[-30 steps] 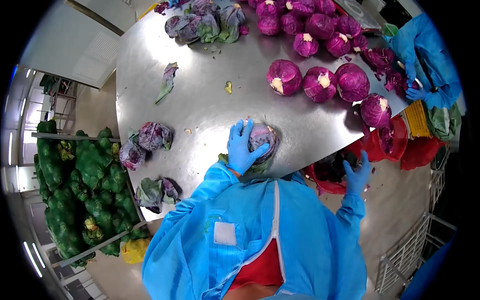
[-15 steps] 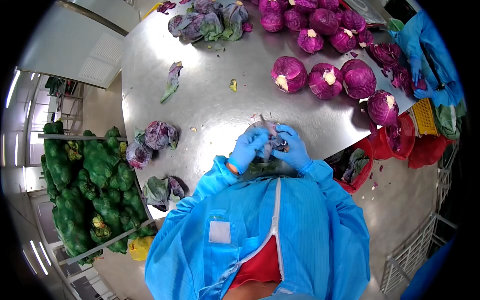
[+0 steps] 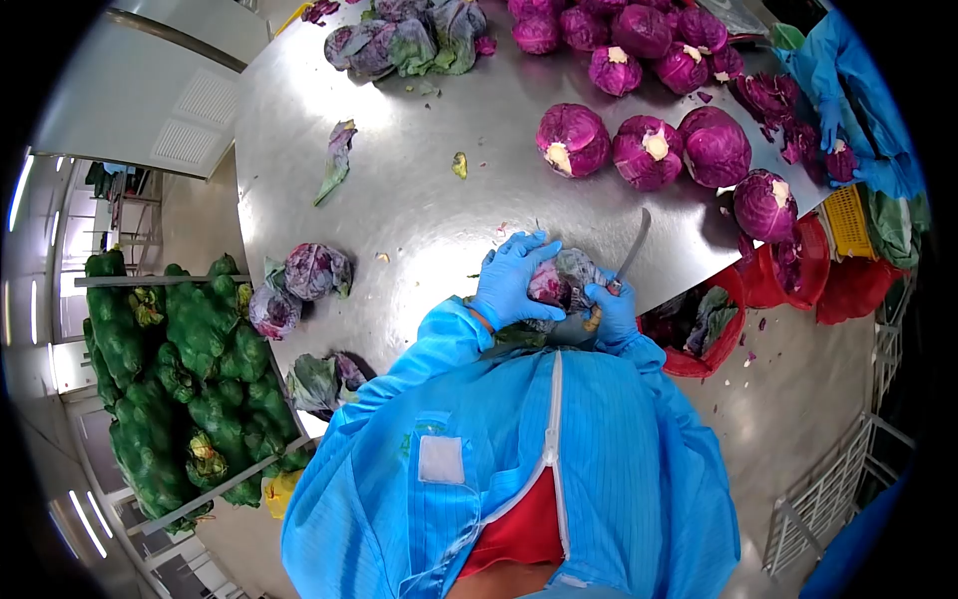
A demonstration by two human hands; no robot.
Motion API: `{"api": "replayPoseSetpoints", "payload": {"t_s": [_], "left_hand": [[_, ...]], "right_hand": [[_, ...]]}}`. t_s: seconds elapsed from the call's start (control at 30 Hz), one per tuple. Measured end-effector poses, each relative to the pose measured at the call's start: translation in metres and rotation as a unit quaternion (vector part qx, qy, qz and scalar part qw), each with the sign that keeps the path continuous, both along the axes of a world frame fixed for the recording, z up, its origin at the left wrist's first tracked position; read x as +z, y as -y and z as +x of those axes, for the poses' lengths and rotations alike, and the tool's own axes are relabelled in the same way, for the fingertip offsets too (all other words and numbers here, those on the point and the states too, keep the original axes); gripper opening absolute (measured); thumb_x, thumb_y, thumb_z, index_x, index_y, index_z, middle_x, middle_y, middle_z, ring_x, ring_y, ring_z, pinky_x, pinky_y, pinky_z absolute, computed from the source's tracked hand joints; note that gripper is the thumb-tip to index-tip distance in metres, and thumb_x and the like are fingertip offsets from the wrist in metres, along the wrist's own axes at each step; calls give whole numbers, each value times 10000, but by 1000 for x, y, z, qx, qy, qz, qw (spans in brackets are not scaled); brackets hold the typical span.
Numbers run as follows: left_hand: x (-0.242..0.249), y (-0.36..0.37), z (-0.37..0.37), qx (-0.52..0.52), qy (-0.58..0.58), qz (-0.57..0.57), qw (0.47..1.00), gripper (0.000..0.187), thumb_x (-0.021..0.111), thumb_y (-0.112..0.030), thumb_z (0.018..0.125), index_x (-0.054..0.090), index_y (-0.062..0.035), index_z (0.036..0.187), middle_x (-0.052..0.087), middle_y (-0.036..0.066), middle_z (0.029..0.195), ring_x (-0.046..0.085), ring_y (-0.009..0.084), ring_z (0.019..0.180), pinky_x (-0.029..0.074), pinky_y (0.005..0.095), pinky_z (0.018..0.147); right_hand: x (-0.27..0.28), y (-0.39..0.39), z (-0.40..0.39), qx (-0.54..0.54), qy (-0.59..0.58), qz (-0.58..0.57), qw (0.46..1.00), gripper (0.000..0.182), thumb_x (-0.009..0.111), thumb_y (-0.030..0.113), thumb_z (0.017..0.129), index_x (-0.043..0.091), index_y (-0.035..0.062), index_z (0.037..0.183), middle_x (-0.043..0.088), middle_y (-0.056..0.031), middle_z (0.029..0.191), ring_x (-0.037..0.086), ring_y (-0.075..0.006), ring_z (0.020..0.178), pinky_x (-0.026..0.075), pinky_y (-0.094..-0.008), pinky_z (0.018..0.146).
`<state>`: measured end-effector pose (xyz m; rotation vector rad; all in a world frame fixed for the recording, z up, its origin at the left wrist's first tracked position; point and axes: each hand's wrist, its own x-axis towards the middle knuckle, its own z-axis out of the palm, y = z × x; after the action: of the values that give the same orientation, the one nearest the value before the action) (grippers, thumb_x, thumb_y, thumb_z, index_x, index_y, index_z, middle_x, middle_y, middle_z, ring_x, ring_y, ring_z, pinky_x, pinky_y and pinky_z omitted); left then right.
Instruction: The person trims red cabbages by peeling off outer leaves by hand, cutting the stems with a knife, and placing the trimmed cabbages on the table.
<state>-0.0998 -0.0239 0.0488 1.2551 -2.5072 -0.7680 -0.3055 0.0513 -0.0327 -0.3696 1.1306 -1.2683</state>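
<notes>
Both my hands wear blue gloves and are close in front of my body, at the near edge of the metal table. My left hand (image 3: pixel 514 284) is curved around the left side of a red cabbage (image 3: pixel 565 280) with dull outer leaves. In my right hand (image 3: pixel 616 311) is a knife (image 3: pixel 635 243), its blade pointing up and away to the right and its light brown handle end showing below the fingers. That hand is right at the cabbage's right side. A loose green leaf (image 3: pixel 521 337) partly shows beneath the cabbage, by my jacket.
Trimmed red cabbages (image 3: pixel 649 152) fill the table's far right. Untrimmed cabbages (image 3: pixel 317 271) and loose leaves (image 3: pixel 324 382) lie at left. A red basket (image 3: pixel 736 329) holds leaves below the right edge. Green net sacks (image 3: pixel 215 369) stand left. Another person's sleeve (image 3: pixel 848 90) is far right.
My left hand has spread around the cabbage's left side. My right hand has shifted slightly right and down, and the knife blade now shows clearly, angled out to the right.
</notes>
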Motion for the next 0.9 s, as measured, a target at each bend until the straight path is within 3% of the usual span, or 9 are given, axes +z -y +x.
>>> {"api": "replayPoseSetpoints", "payload": {"t_s": [0.03,0.13,0.23,0.5,0.6,0.63,0.73,0.8,0.9], "left_hand": [[-1,-2,0,4,-2,0,1000,1029,845,-587,520,499,-174,1397,472,118,1413,431,324,1317,343,455,1081],[-1,-7,-2,13,-6,1,1000,1000,844,-571,526,507,-198,1390,468,104,1419,431,313,1314,346,474,1060],[3,-13,-5,23,11,-2,1000,959,837,-565,546,511,-229,1382,461,78,1429,414,302,1324,334,514,1046],[5,-26,-14,46,46,-59,996,921,806,-596,553,526,-245,1357,478,45,1412,402,269,1331,334,571,1004],[-16,-25,-12,67,47,22,996,992,801,-660,525,477,-317,1398,411,27,1478,325,315,1391,227,690,1058],[-18,-27,-9,69,38,23,997,993,807,-650,526,482,-295,1395,416,40,1472,333,318,1385,235,668,1068],[-12,-32,13,80,-33,14,996,996,827,-612,530,494,-225,1385,432,84,1453,357,330,1367,263,591,1096],[-6,-37,29,83,-133,9,988,996,846,-574,533,500,-176,1378,441,119,1438,372,341,1355,288,526,1110],[-55,-26,41,56,-77,-56,994,1062,867,-506,544,431,-89,1418,439,192,1412,392,367,1328,310,462,1112]], "right_hand": [[3,1,0,-11,27,6,1000,224,669,15,789,665,3,1012,633,-40,763,587,-138,581,476,-293,468],[-3,1,-2,-38,38,12,998,95,671,30,785,632,43,870,602,-35,705,572,-145,540,462,-299,426],[4,4,-5,-57,96,64,992,114,679,40,771,574,82,778,572,-26,672,570,-147,535,462,-299,413],[-35,22,-15,-67,-1,32,997,101,668,24,752,581,70,778,562,-32,651,537,-146,484,433,-308,399],[-23,29,-23,-58,-85,53,993,93,665,11,738,586,60,748,561,-21,660,533,-131,501,432,-303,434],[-11,31,-24,-50,-116,73,989,93,665,7,732,587,57,736,561,-15,665,534,-125,513,434,-300,449],[-24,40,-57,-115,-13,-12,993,92,696,52,718,607,32,732,568,-23,676,536,-115,556,442,-293,495],[-44,28,-94,-124,-230,9,965,158,720,106,719,618,-2,774,588,-42,690,545,-118,601,445,-275,531],[-47,-11,-154,-83,-451,34,888,241,736,161,735,636,-29,844,603,-72,702,560,-151,656,473,-302,603]]}}
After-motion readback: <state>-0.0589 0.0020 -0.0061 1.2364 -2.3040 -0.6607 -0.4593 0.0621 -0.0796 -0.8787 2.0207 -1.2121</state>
